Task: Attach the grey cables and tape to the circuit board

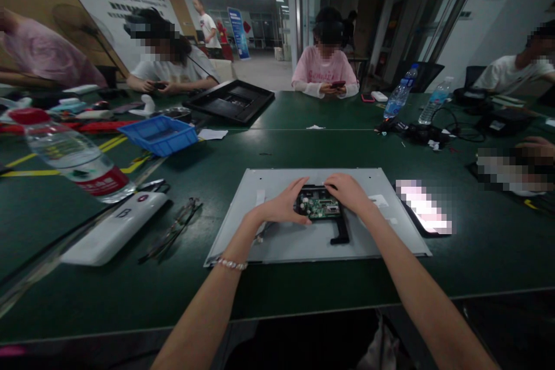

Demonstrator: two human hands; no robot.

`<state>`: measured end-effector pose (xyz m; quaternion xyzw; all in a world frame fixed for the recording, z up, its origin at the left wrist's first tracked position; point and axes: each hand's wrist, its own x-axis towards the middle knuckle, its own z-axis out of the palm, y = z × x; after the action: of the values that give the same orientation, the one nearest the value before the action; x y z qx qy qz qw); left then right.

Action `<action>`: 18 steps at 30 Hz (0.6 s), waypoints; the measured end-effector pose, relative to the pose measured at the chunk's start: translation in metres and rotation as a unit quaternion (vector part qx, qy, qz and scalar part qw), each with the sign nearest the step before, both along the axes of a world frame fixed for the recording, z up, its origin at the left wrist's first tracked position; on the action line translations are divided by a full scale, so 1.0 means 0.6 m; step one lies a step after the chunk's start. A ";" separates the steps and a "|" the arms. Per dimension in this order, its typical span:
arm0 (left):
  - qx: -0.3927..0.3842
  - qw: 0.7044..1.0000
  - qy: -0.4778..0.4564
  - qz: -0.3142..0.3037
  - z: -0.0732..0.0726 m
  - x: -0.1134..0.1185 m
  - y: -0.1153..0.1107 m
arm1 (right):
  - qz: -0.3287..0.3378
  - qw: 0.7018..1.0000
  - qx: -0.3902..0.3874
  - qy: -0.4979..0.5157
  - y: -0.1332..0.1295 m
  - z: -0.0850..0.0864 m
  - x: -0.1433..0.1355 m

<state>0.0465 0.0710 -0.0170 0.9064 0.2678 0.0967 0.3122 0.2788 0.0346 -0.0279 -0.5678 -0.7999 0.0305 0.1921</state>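
Observation:
A green circuit board [319,208] in a black plastic frame [341,232] lies on a flat grey-white panel [277,245]. My left hand [284,204] grips the frame's left side, thumb at the near edge and fingers at the far edge. At the far right corner, my right hand [349,192] has its bent fingers closed on the frame; its fingertips are partly hidden. The frame's hooked black arm sticks out towards me. A thin cable [260,236] shows on the panel beside my left wrist.
Left of the panel lie eyeglasses [173,230], a white power bank [117,230], a tilted water bottle [78,153] and a blue bin [158,134]. A lit phone [425,208] lies at the right. Beyond are a black monitor housing [234,99] and several people around the green table [312,150].

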 end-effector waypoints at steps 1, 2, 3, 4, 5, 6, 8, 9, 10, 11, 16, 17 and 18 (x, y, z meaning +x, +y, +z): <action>0.000 1.000 0.000 0.001 0.000 0.000 0.000 | -0.002 1.000 0.000 0.000 0.000 -0.001 -0.001; -0.001 1.000 0.000 0.004 0.000 0.000 0.001 | -0.006 1.000 0.001 0.001 0.001 -0.001 -0.002; -0.002 1.000 0.000 0.005 0.000 -0.001 0.001 | -0.009 1.000 0.000 0.002 0.001 -0.002 -0.003; -0.002 1.000 -0.001 0.006 -0.001 -0.001 0.002 | -0.011 1.000 -0.002 0.004 0.002 -0.003 -0.003; -0.002 1.000 -0.002 0.006 -0.001 -0.001 0.002 | -0.014 1.000 -0.004 0.006 0.003 -0.004 -0.003; -0.002 1.000 -0.002 0.004 -0.001 -0.002 0.002 | -0.017 1.000 -0.006 0.008 0.003 -0.005 -0.003; -0.003 1.000 -0.002 0.002 0.000 -0.002 0.003 | -0.019 1.000 -0.008 0.014 0.005 -0.007 -0.004; -0.003 1.000 -0.002 0.002 0.000 -0.002 0.003 | -0.021 1.000 -0.006 0.018 0.006 -0.007 -0.005; -0.003 1.000 0.000 0.003 0.001 -0.002 0.003 | -0.021 1.000 -0.002 0.023 0.006 -0.007 -0.006; -0.004 1.000 0.001 0.005 0.003 -0.002 0.002 | -0.021 0.999 0.002 0.027 0.006 -0.006 -0.006; -0.011 1.000 0.005 0.009 0.014 -0.002 -0.001 | -0.061 0.995 0.064 0.050 -0.003 0.015 0.009; -0.012 1.000 0.006 0.010 0.017 -0.002 -0.001 | -0.079 0.993 0.074 0.051 -0.007 0.019 0.017; -0.012 1.000 0.007 0.010 0.019 -0.003 -0.002 | -0.098 0.991 0.079 0.047 -0.010 0.023 0.026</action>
<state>0.0447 0.0700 -0.0056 0.9004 0.2807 0.0902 0.3200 0.2946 0.0283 -0.0143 -0.6247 -0.7300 -0.0248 0.2761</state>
